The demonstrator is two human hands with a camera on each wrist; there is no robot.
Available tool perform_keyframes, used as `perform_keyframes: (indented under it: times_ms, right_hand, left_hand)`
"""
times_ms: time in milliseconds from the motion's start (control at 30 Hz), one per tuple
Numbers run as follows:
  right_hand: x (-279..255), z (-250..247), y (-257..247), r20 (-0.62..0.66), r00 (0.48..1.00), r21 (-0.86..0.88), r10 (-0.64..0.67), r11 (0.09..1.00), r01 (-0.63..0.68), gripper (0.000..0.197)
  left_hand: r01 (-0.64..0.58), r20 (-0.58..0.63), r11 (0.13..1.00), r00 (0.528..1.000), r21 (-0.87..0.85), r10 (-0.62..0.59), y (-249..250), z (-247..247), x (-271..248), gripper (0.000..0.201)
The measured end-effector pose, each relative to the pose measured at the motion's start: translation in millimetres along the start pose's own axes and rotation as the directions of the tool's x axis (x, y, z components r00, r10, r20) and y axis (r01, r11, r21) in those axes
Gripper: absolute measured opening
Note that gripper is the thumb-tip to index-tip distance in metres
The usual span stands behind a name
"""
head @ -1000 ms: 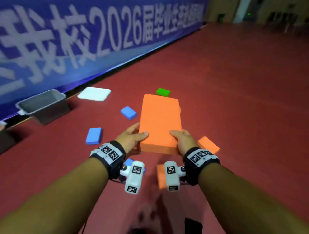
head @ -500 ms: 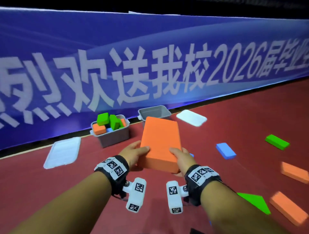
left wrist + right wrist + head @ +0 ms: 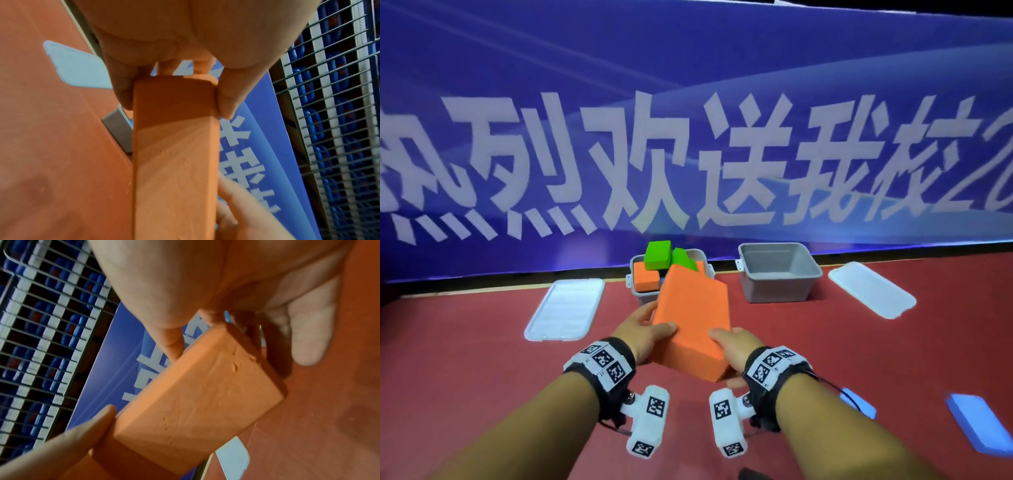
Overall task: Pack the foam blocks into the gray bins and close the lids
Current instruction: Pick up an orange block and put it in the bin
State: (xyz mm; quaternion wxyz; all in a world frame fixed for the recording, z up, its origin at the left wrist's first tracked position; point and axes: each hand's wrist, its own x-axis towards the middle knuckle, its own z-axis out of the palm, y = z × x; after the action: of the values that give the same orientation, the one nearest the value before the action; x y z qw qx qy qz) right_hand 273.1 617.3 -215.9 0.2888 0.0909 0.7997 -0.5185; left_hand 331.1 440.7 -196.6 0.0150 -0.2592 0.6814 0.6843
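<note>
Both hands carry a large orange foam block (image 3: 693, 318) above the red floor. My left hand (image 3: 643, 329) grips its near left corner, thumb on top and fingers underneath; the left wrist view shows that same block (image 3: 174, 146) pinched. My right hand (image 3: 736, 346) grips the near right corner, and the block (image 3: 201, 395) fills the right wrist view. The block's far end points at a gray bin (image 3: 637, 291) stuffed with green and orange blocks. An empty gray bin (image 3: 779, 274) stands to its right.
A white lid (image 3: 566, 308) lies left of the full bin, another white lid (image 3: 871, 291) right of the empty bin. Two blue blocks (image 3: 977, 425) lie on the floor at the right. A blue banner (image 3: 688, 137) runs behind the bins.
The view has swung left and come closer to the bins. The orange block, still gripped by both hands, now points at the full bin and is tilted.
</note>
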Motion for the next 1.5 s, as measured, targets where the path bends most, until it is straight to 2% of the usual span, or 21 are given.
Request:
perform_keyframes:
  times_ms: [100, 200, 267, 433, 533, 567, 667, 733, 800, 867, 967, 1100, 1200, 1300, 1367, 1433, 1500]
  right_hand:
    - [64, 9, -49, 0.039, 0.999, -0.112, -0.018, 0.993, 0.023, 0.045]
    - [135, 19, -104, 0.099, 0.995, -0.194, -0.034, 0.98, 0.052, 0.036]
    - [174, 28, -133, 0.118, 0.992, -0.258, -0.045, 0.963, 0.074, 0.043]
    - [261, 47, -182, 0.169, 0.986, -0.399, -0.017, 0.913, 0.084, 0.052]
    - [328, 52, -223, 0.23, 0.973, -0.413, -0.019, 0.903, 0.115, 0.039]
    - [350, 54, -241, 0.239, 0.971, -0.435, -0.004, 0.894, 0.11, 0.041]
    - [413, 60, -293, 0.231, 0.973, -0.475, 0.019, 0.875, 0.096, 0.079]
    - [456, 64, -323, 0.206, 0.978, -0.554, 0.029, 0.827, 0.092, 0.093]
    - [488, 64, -345, 0.198, 0.979, -0.593, 0.036, 0.8, 0.091, 0.097]
    - [530, 66, -367, 0.199, 0.979, -0.6, 0.052, 0.796, 0.08, 0.092]
    - [603, 75, -379, 0.186, 0.98, -0.596, 0.071, 0.801, 0.055, 0.084]
    - [720, 104, -377, 0.237, 0.963, -0.658, 0.132, 0.751, 0.059, 0.08]
    - [797, 118, -391, 0.268, 0.95, -0.661, 0.159, 0.747, 0.061, 0.074]
    - [856, 125, -410, 0.279, 0.944, -0.667, 0.175, 0.743, 0.06, 0.076]
    - [888, 128, -417, 0.29, 0.939, -0.708, 0.184, 0.701, 0.082, 0.081]
    - [918, 126, -423, 0.286, 0.934, -0.777, 0.215, 0.622, 0.095, 0.074]
    - [930, 124, -431, 0.272, 0.929, -0.841, 0.25, 0.531, 0.103, 0.067]
  left_hand:
    - [0.022, -0.096, 0.999, 0.995, 0.044, -0.018, 24, -14, 65, 0.085]
    - [0.069, -0.163, 0.997, 0.985, 0.042, -0.062, 53, -28, 140, 0.087]
    - [0.091, -0.184, 0.994, 0.98, 0.054, -0.079, 68, -38, 180, 0.092]
    - [0.182, -0.171, 0.979, 0.971, 0.091, -0.165, 89, -59, 275, 0.084]
    - [0.222, -0.143, 0.967, 0.969, 0.127, -0.203, 108, -77, 359, 0.064]
    - [0.224, -0.126, 0.963, 0.97, 0.15, -0.206, 116, -83, 390, 0.065]
    - [0.233, -0.084, 0.958, 0.971, 0.167, -0.222, 140, -97, 471, 0.073]
    - [0.228, -0.039, 0.946, 0.974, 0.231, -0.225, 153, -105, 522, 0.074]
    - [0.216, 0.008, 0.923, 0.973, 0.32, -0.23, 167, -108, 558, 0.065]
    - [0.22, 0.012, 0.903, 0.97, 0.37, -0.241, 173, -111, 610, 0.061]
    - [0.242, 0.014, 0.86, 0.961, 0.449, -0.277, 169, -112, 681, 0.055]
    - [0.316, 0.014, 0.816, 0.929, 0.484, -0.369, 146, -117, 783, 0.041]
    - [0.408, -0.052, 0.812, 0.903, 0.418, -0.427, 138, -122, 853, 0.047]
    - [0.421, -0.061, 0.819, 0.9, 0.39, -0.433, 148, -121, 907, 0.049]
    - [0.409, -0.085, 0.785, 0.903, 0.465, -0.421, 155, -121, 935, 0.06]
    - [0.413, -0.118, 0.696, 0.895, 0.588, -0.431, 160, -123, 961, 0.07]
    - [0.43, -0.145, 0.635, 0.881, 0.641, -0.45, 160, -125, 972, 0.071]
